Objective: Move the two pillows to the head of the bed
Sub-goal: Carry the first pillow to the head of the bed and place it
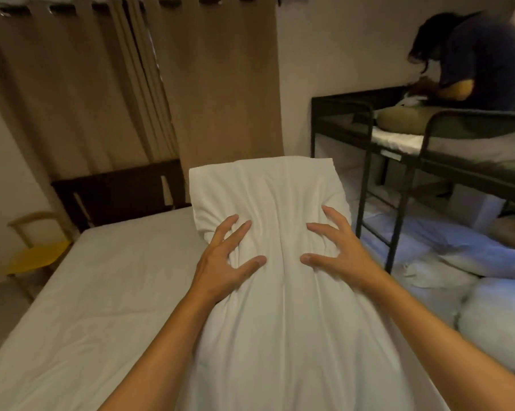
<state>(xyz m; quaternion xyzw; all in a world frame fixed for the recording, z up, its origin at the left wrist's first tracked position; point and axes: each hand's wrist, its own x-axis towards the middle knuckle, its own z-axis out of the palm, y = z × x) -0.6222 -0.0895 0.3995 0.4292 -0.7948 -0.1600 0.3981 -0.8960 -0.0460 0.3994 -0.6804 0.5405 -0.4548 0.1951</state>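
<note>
head | pillow (280, 307) | bunched under fingers (239, 231) of left hand (220, 262), right hand (339, 256)

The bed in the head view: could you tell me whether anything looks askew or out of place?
The white pillow is turned lengthwise over the mattress, not across by the headboard, and bunched where the left hand and right hand grip it.

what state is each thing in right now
pillow: held up in both hands, cover bunched
left hand: fingers curled into the pillow
right hand: fingers curled into the pillow
bed: sheet on, no pillow seen at its head
curtains: drawn across
upper bunk: a person sits on it
</note>
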